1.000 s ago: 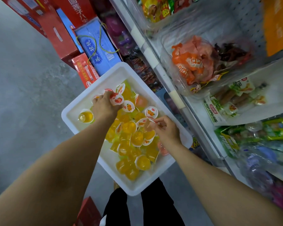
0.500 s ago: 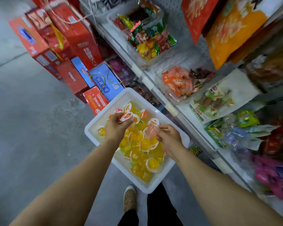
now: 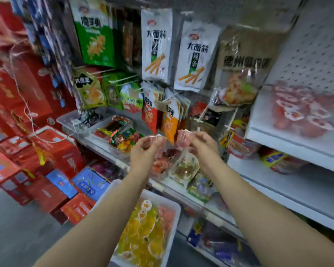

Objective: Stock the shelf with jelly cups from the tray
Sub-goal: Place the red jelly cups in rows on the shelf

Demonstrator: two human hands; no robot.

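Pink jelly cups pinched, one per hand: left hand [image 3: 143, 149], right hand [image 3: 198, 140], raised before shelf [image 3: 289, 139]. Tray [image 3: 176, 207] below, well stocked. Risk: light fingertip pinch, slick cup slipping, dropping to floor.

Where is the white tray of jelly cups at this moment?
In the head view the white tray sits at the bottom centre, low between the two forearms, just left of the shelf edge and right of the blue boxes.
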